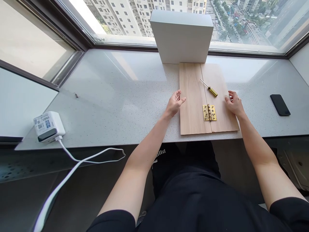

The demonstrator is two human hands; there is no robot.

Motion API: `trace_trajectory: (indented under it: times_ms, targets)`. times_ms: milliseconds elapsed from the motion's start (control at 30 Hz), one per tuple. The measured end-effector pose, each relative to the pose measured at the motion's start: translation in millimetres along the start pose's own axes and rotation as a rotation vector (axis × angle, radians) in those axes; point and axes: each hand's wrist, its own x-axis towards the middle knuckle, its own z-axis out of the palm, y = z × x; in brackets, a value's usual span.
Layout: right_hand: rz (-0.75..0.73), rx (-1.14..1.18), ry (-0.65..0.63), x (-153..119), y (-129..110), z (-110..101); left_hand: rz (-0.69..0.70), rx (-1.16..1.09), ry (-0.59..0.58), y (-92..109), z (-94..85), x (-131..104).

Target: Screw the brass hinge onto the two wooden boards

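Observation:
Two light wooden boards (191, 96) lie side by side on the stone windowsill, joined by a brass hinge (209, 112) across their seam. A yellow-handled screwdriver (209, 88) rests on the right board above the hinge. My left hand (175, 103) is at the left edge of the left board, fingers apart, holding nothing. My right hand (233, 102) rests on the right edge of the right board, fingers loosely curled, nothing in it.
A grey box (182, 37) stands at the boards' far end against the window. A black phone (280, 104) lies at the right. A white device (48, 126) with a cable sits at the left front edge of the windowsill (116, 96).

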Motion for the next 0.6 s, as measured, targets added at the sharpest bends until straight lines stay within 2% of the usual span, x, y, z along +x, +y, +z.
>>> trace_trajectory:
  times_ms: [267, 600]
  targets:
    - [0.068, -0.037, 0.039, -1.7, 6.8, -25.2, -0.011, 0.009, -0.075, 12.7, 27.4, -1.1]
    - [0.105, -0.046, 0.052, 1.7, 5.0, -28.0, -0.018, 0.008, -0.057, 9.1, 36.2, 4.7]
